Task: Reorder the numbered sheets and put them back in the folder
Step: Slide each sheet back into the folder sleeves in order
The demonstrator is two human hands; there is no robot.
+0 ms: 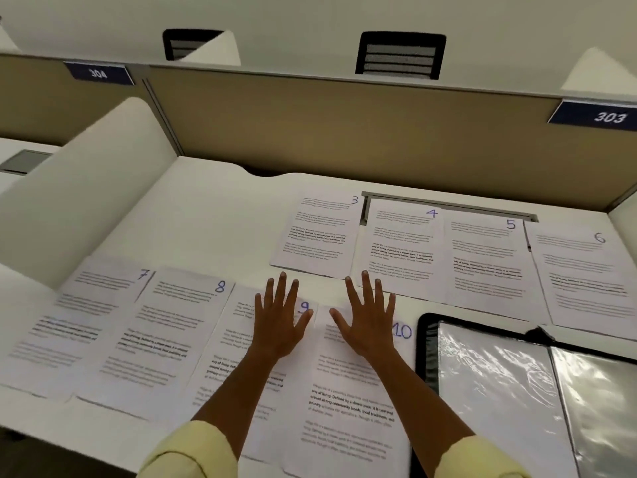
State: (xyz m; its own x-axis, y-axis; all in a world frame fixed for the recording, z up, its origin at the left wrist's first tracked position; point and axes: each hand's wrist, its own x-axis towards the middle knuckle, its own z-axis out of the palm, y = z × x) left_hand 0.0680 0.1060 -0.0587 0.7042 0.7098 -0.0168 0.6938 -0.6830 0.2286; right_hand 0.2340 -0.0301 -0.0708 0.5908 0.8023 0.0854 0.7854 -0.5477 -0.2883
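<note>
Both hands flat on sheets no. 9 & 10.

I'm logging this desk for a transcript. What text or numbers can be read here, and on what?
"3", "4", "5", "6": handwritten on the far row of sheets.
"7", "8", "9", "10": handwritten on the near row.
"304": blue partition sign, blurred.
"303": blue partition sign.
Printed body text on all sheets: too blurred to read.
Folder: no text visible.
</note>
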